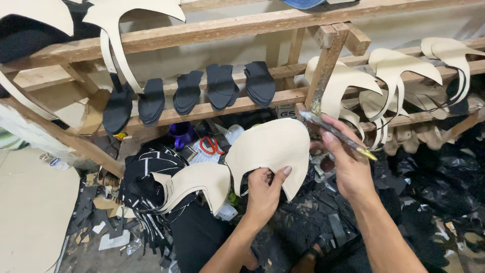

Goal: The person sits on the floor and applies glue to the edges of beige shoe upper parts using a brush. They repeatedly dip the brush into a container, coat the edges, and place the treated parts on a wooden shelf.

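We see the left hand [263, 189] pinching the lower edge of a cream shoe-upper piece [270, 146], thumb on top and fingers closed beneath, holding it up in front of the wooden rack [227, 103]. The right hand [348, 162] is clamped around a thin brush [336, 134] with a gummy, yellowish tip, held slantwise just beside the right edge of that piece. A second cream piece [194, 184] lies to the left of the held one, resting on a dark striped cloth [146, 182]. On the rack's middle rail sit black cut pieces [202, 91] in a row; at its right end hang more cream uppers [399, 76]. Red-handled scissors [212, 145] lie below the rail, among dark scraps on the floor [35, 202].
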